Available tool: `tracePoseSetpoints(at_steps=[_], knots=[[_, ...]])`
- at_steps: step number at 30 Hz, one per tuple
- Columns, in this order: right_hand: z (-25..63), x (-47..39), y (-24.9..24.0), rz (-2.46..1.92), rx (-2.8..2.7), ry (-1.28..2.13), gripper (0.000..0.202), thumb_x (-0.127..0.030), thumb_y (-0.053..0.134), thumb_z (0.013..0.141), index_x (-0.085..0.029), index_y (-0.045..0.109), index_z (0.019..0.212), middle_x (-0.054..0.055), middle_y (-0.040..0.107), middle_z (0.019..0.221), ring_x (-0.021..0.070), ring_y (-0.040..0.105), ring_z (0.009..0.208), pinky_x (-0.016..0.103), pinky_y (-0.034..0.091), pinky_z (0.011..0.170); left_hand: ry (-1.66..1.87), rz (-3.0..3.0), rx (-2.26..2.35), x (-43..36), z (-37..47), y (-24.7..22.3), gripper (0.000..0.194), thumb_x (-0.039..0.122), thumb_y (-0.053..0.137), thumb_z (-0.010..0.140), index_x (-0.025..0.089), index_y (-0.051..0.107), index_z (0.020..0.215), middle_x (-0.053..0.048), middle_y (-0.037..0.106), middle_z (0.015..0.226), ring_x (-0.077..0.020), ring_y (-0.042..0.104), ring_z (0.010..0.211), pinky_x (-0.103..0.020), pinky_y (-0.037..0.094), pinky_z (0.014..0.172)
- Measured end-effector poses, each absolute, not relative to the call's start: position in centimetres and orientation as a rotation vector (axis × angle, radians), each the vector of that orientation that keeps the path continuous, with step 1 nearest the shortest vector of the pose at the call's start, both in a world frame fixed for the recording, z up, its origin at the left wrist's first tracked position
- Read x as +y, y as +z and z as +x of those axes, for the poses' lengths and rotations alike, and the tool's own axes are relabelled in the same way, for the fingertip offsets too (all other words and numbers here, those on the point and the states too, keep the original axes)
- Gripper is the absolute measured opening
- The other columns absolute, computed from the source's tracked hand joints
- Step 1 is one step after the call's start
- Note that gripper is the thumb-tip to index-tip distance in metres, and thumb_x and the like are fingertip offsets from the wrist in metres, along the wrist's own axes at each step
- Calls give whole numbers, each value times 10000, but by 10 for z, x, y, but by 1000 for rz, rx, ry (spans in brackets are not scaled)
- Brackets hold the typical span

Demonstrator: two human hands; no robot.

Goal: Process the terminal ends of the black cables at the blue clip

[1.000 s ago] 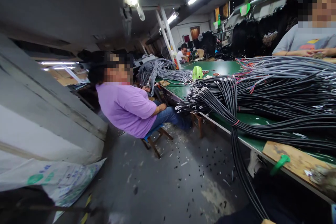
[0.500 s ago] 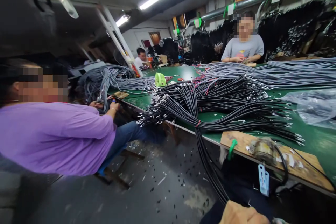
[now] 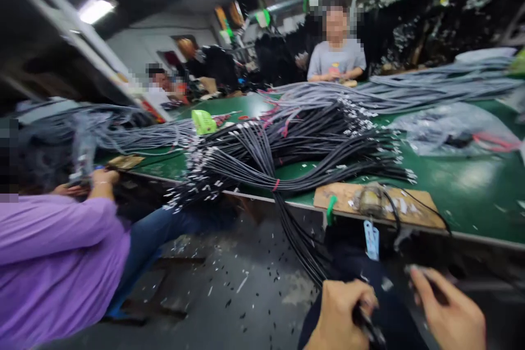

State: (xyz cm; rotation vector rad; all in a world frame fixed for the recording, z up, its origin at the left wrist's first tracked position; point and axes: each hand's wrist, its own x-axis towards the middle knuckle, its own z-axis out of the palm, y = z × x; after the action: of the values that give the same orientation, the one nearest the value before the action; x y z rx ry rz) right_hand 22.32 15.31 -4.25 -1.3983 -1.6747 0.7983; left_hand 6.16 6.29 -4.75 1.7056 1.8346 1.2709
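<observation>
My left hand is closed round the lower part of a bundle of black cables that hangs over the table edge. Dark cable ends show below its fingers. To its right, over my dark-clothed lap, is my right hand, its thumb and fingers bent together; what it grips, if anything, is too blurred to make out. A red tie binds the bundle at the table edge, where its white-tipped ends fan out.
A wooden board with a small device and a blue clip lies at the green table's near edge. A person in purple sits at left; a person in grey is across. Grey cables lie behind.
The view has swung right and down, so the scene has shifted left. My left hand has come further into view and my right hand has appeared at the lower right.
</observation>
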Motion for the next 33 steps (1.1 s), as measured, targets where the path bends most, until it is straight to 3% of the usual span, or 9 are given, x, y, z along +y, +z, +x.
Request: tracePoseSetpoints(at_steps=[3, 6, 9, 15, 19, 24, 28, 31, 33], knots=[[217, 152, -33, -1209, -1647, 925, 242, -400, 593, 836, -195, 702, 769, 33, 650, 611, 171, 601, 501, 241, 505, 499, 1261, 1609, 1809, 58, 53, -28, 249, 179, 425, 906, 175, 626, 760, -5, 642, 600, -116, 592, 534, -222, 422, 573], [203, 146, -26, -954, -1820, 1123, 178, -319, 609, 855, -202, 712, 769, 47, 693, 749, 188, 652, 687, 254, 526, 651, 1252, 1618, 1785, 62, 48, -19, 220, 175, 443, 914, 164, 625, 791, -9, 620, 614, -117, 575, 540, -218, 416, 555], [192, 140, -21, -857, -1823, 1178, 90, -272, 654, 838, -205, 715, 834, 51, 699, 821, 194, 650, 761, 270, 518, 703, 1254, 1678, 1797, 64, 47, -19, 186, 166, 475, 900, 157, 634, 805, -26, 628, 670, -127, 572, 585, -226, 415, 570], [184, 146, -18, -842, -1810, 1165, 176, -242, 632, 850, -184, 636, 685, 19, 595, 667, 163, 548, 634, 267, 431, 592, 1256, 1695, 1761, 65, 50, -21, 123, 142, 511, 881, 162, 629, 853, -30, 631, 754, -134, 585, 664, -224, 430, 617], [173, 139, -27, -900, -1657, 1046, 227, -210, 590, 863, -192, 589, 637, 19, 535, 647, 173, 494, 652, 293, 390, 615, 1231, 1658, 1853, 68, 54, -24, 70, 165, 528, 870, 164, 592, 843, -5, 547, 703, -127, 521, 608, -219, 394, 565], [156, 124, -43, -783, -1059, 1580, 186, -316, 639, 845, -198, 638, 701, 11, 519, 689, 161, 503, 665, 267, 420, 607, 1293, 1577, 1888, 72, 58, -27, 95, 179, 525, 882, 170, 559, 793, 5, 523, 697, -123, 517, 623, -211, 385, 573], [152, 125, -47, -668, -643, 2022, 180, -367, 743, 750, -195, 698, 780, 20, 594, 713, 153, 544, 677, 268, 466, 665, 1345, 1595, 1851, 74, 54, -28, 128, 168, 524, 889, 164, 593, 782, 2, 537, 687, -116, 520, 610, -205, 378, 563], [155, 131, -44, -620, -598, 2173, 234, -364, 800, 691, -167, 701, 771, 16, 608, 697, 121, 523, 620, 235, 450, 614, 1336, 1630, 1733, 73, 47, -27, 167, 166, 514, 898, 157, 621, 770, 5, 532, 649, -106, 511, 571, -202, 362, 540], [160, 135, -42, -642, -692, 2149, 217, -346, 785, 724, -157, 689, 768, 11, 610, 693, 109, 518, 613, 220, 437, 597, 1314, 1629, 1660, 73, 43, -24, 209, 166, 499, 907, 154, 612, 731, 6, 530, 627, -102, 507, 560, -204, 357, 543]])
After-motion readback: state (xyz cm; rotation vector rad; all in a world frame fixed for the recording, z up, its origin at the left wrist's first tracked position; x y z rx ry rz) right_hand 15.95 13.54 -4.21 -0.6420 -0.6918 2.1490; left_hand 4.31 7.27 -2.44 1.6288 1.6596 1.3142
